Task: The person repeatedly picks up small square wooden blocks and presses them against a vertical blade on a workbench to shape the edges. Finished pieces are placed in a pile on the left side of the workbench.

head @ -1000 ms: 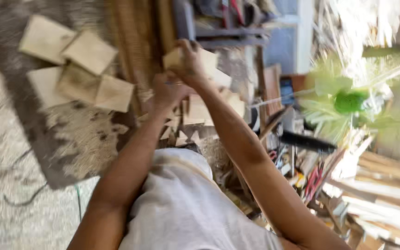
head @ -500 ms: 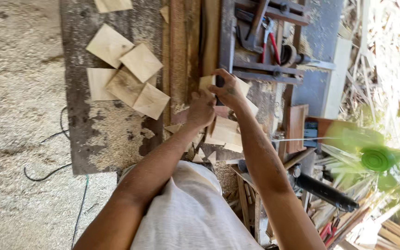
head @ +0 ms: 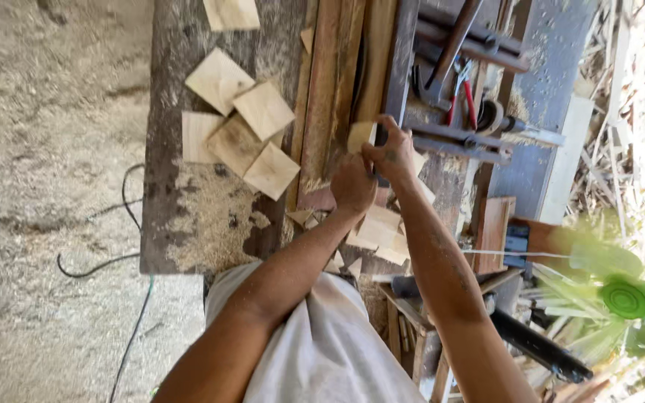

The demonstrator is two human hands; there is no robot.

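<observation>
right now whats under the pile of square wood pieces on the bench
The square wood pieces overlap each other on a dark bench top dusted with sawdust. Whatever lies beneath the overlapped ones is covered.

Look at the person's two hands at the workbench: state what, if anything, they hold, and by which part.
Both the left hand and right hand grip one small pale wooden piece, pinched at its lower edge; the exact finger placement cannot be told.

Wood piece (head: 360, 135): mostly covered by right hand (head: 391, 153) and left hand (head: 353, 183); grip unclear. Top square (head: 231, 13): cut by frame edge. Green fan (head: 625, 298): blurred. Red-handled pliers (head: 463, 93): partly hidden under bars.
</observation>
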